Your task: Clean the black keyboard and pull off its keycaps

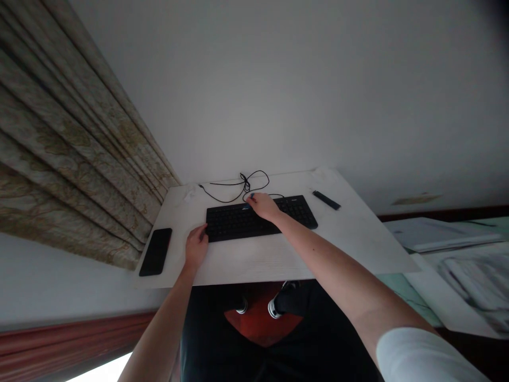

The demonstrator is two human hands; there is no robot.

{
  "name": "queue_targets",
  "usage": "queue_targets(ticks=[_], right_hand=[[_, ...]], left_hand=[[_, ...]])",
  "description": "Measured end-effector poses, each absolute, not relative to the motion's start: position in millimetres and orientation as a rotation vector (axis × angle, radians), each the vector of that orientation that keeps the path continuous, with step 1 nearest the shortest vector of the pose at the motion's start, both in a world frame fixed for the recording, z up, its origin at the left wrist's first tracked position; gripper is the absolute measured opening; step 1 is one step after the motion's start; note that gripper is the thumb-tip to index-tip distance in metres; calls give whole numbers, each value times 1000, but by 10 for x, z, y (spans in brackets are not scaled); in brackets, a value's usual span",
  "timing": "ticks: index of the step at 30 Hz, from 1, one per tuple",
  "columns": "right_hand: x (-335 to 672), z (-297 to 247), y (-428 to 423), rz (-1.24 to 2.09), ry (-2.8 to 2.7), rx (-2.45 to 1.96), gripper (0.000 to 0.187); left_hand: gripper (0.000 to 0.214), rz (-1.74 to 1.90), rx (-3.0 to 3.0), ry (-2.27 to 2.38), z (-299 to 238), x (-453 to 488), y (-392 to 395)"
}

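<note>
Two hands, left hand (196,246) and right hand (263,206), at a black computer keyboard (233,227), lying on the white counter (238,265).

Left fingers curled at the keyboard's left end; impossible to tell whether gripping or merely touching. Right fingers apparently pinched together over the back edge, on a small bluish item (252,196). Possible trouble: keyboard skidding or swivelling under a sideways push, if too loosely steadied on the left; tied black cable (246,185) snagging on right fingers so near, then tugging the keyboard askew; keys pressed by accident. Hidden: some keys beneath right hand and forearm (314,244), most of the bluish item. Hard to make out in dim light: key legends, and the slim dark bar (326,200), perhaps a remote control.
</note>
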State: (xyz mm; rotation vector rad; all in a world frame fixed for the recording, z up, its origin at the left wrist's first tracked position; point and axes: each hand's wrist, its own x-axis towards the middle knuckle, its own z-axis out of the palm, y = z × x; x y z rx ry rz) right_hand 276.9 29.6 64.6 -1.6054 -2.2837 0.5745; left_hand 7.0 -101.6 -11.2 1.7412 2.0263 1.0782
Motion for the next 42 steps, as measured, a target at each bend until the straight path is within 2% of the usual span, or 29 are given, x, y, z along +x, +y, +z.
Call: queue_targets(ticks=[16,32,37,40,42], right_hand=[[3656,627,340,426,-2241,-1702,33],[4511,673,283,314,-1955,-1902,29],[4074,750,325,446,-1742,-1848,33],[3410,749,353,657,-1803,-1665,34],[2889,736,365,766,-1881,-1546,34]], left_hand=[[43,1058,1725,2037,-97,68,-1007],[43,1052,1797,2036,-129,80,-1028],[43,1038,1869,2031,-131,111,-1025],[43,986,1889,2044,-112,147,-1015],[51,936,1898,2068,-99,172,-1011]])
